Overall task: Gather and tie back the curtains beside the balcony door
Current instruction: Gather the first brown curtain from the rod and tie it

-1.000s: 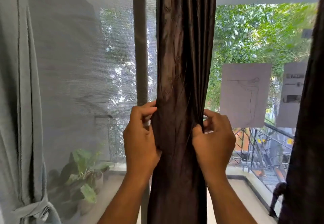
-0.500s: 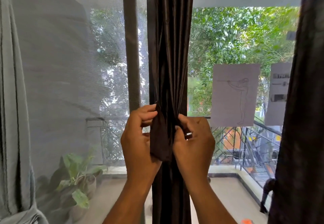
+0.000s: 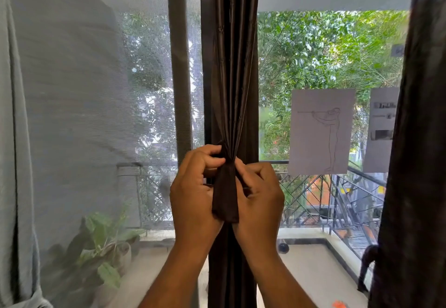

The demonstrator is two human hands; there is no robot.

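At the far left hangs a grey curtain (image 3: 14, 139), with a potted plant (image 3: 106, 242) behind the mesh screen (image 3: 84, 114). In the centre the dark brown curtain (image 3: 231, 66) is bunched narrow; the left hand (image 3: 195, 192) and right hand (image 3: 259, 194) press against it, fingers curled tight around the hanging tie strip (image 3: 225, 196). A sketch sheet (image 3: 322, 131) sticks to the glass, and another dark curtain (image 3: 417, 163) hangs at the right edge

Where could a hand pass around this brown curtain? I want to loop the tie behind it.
Open gaps flank the brown curtain: left toward the door frame, right across bare glass up to the sketch sheet. At the pinch, left hand and right hand crowd the tie strip.
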